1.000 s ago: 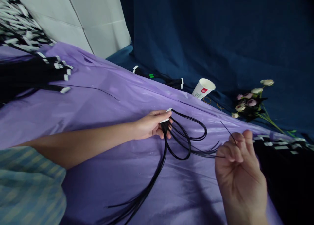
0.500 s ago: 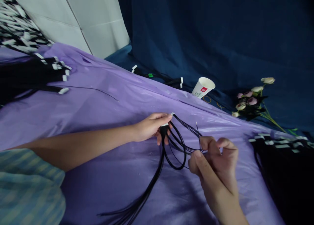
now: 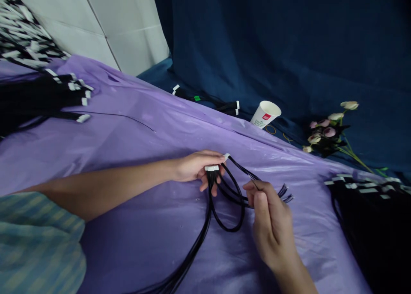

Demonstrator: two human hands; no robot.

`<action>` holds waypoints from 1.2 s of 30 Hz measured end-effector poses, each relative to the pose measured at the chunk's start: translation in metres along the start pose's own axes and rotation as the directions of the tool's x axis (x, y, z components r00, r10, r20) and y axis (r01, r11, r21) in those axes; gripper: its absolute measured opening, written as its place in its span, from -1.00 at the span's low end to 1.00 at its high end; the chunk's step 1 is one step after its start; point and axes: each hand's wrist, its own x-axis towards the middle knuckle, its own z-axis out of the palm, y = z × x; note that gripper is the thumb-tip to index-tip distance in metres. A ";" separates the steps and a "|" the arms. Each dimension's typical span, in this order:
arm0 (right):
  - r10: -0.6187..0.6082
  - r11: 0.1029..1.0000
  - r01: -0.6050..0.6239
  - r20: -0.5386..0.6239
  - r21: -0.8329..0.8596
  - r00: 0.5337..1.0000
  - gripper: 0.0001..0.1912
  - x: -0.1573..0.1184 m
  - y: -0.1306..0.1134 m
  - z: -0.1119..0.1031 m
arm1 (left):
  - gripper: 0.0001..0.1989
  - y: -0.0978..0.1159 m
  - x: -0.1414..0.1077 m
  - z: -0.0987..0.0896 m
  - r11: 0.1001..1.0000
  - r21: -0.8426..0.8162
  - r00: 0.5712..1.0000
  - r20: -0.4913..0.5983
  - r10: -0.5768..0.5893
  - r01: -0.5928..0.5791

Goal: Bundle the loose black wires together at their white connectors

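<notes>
My left hand (image 3: pixel 194 165) is closed on a wire harness (image 3: pixel 207 225) of thin black wires. One white connector (image 3: pixel 212 168) shows below its fingers, and a smaller white connector (image 3: pixel 226 156) sticks out at its fingertips. Several wires loop between the two, and a long bundle hangs toward the lower edge. To the right, my right hand (image 3: pixel 272 225) pinches a thin black wire, its tip pointing up and left toward the smaller connector, apart from it. Loose wire ends (image 3: pixel 285 193) fan out behind the right hand.
A purple sheet (image 3: pixel 128 251) covers the table. Piles of black wires with white connectors lie at the left (image 3: pixel 41 95) and right (image 3: pixel 372 217). Beyond the sheet's far edge are another harness (image 3: pixel 212 101), a paper cup (image 3: pixel 266 113) and artificial flowers (image 3: pixel 329 131).
My right hand has moved left and turned, its fingers now together around a wire near the left hand. The left hand has tilted and lowered slightly, showing more of the white connector.
</notes>
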 end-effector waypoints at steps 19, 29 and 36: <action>-0.066 0.968 0.073 0.036 -0.241 0.997 -0.74 0.004 0.003 0.007 | -0.71 -0.010 -0.001 0.003 0.972 0.025 0.938 0.258 -0.232 0.234; -0.016 0.976 0.028 0.057 -0.217 0.998 -0.76 0.003 0.005 0.005 | -0.68 -0.010 0.000 0.008 0.972 0.072 0.935 0.267 -0.234 0.223; 0.028 0.985 -0.011 0.100 -0.173 0.995 -0.73 0.003 0.006 0.004 | -0.67 -0.011 0.001 0.009 0.974 0.056 0.941 0.250 -0.227 0.219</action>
